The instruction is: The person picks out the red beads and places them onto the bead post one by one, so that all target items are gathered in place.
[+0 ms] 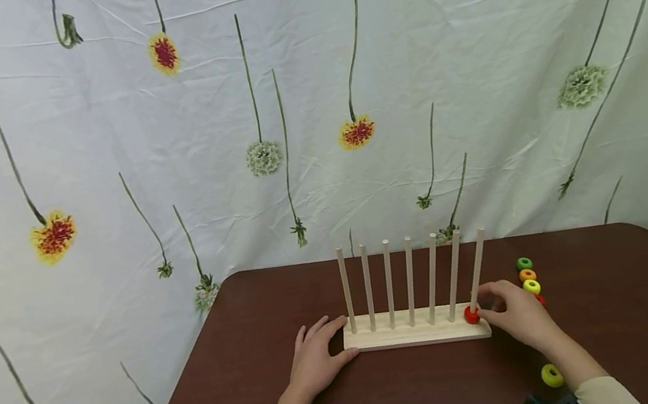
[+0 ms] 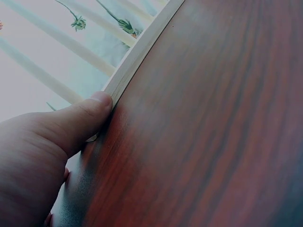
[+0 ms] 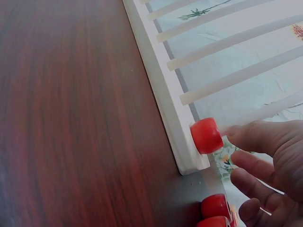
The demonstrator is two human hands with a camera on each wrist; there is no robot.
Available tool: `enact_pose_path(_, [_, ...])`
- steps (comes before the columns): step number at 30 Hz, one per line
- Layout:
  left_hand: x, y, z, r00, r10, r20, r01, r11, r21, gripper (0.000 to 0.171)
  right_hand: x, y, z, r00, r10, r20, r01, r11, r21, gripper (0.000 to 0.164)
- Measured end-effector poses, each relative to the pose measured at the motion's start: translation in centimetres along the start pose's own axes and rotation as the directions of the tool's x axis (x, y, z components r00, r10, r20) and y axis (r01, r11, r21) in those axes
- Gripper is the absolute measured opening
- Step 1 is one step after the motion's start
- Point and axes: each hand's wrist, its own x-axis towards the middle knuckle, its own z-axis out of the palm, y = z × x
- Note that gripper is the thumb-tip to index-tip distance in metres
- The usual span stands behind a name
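A pale wooden peg board [image 1: 413, 335] with several upright pegs stands on the table. My left hand [image 1: 318, 360] holds its left end, thumb on the front edge and forefinger at the back corner. In the left wrist view the thumb [image 2: 87, 116] presses the board's edge. At the foot of the rightmost peg sits a red bead [image 3: 207, 135], resting on the base. My right hand [image 1: 520, 316] is just right of it, its thumb tip beside the bead and peg, the other fingers loosely bent.
Right of the board, a green bead [image 1: 524, 263], an orange bead [image 1: 527, 275] and a yellow bead [image 1: 530, 287] lie in a row, with red beads [image 3: 214, 206] beside my right fingers. A yellow-green bead [image 1: 552, 375] lies near my right wrist. Flowered cloth [image 1: 308, 104] hangs behind the table.
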Motion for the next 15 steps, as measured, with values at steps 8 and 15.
enact_pose_path(8, [0.1, -0.1, 0.1, 1.000, 0.007, -0.007, -0.007, 1.000, 0.001, 0.061, -0.3, 0.8, -0.4, 0.995, 0.014, -0.095, -0.016, 1.000, -0.014, 0.031])
enact_pose_path(15, [0.1, -0.1, 0.1, 1.000, 0.010, -0.010, -0.010, 1.000, 0.006, 0.061, -0.7, 1.8, -0.6, 0.989, -0.014, -0.149, 0.006, 0.998, -0.056, 0.033])
